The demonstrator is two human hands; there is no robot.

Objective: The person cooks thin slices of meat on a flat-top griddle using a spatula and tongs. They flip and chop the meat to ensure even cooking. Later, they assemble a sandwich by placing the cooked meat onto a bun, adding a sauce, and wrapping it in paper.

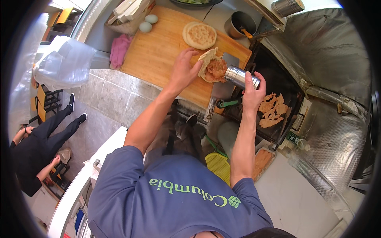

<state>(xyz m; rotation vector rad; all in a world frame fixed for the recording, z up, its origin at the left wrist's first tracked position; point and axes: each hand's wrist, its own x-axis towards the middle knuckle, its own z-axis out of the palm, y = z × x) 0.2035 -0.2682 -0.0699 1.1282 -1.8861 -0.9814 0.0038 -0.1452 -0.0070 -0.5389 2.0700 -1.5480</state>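
Note:
My right hand (253,89) holds a metal shaker (238,76), its top tilted over the meat filling (215,70) in a split flatbread (204,64). At the flatbread's left edge is my left hand (186,68), thumb and fingers apart, the thumb touching the bread. Under the filled bread lies the flat metal blade of a cleaver or scraper (223,89), across the right side of the wooden board (154,59). Round flatbreads (200,35) are stacked just above my left hand. On the black griddle (268,71), right of my right hand, lie pieces of cooked meat (272,110).
Two pale eggs (148,23) and a pink cloth (120,50) are by the board's left side. A metal pot (240,25) stands beyond it. A green-handled tool (227,103) lies at the griddle's near edge. A tray of meat (263,162) sits lower right. Another person (38,145) is far left.

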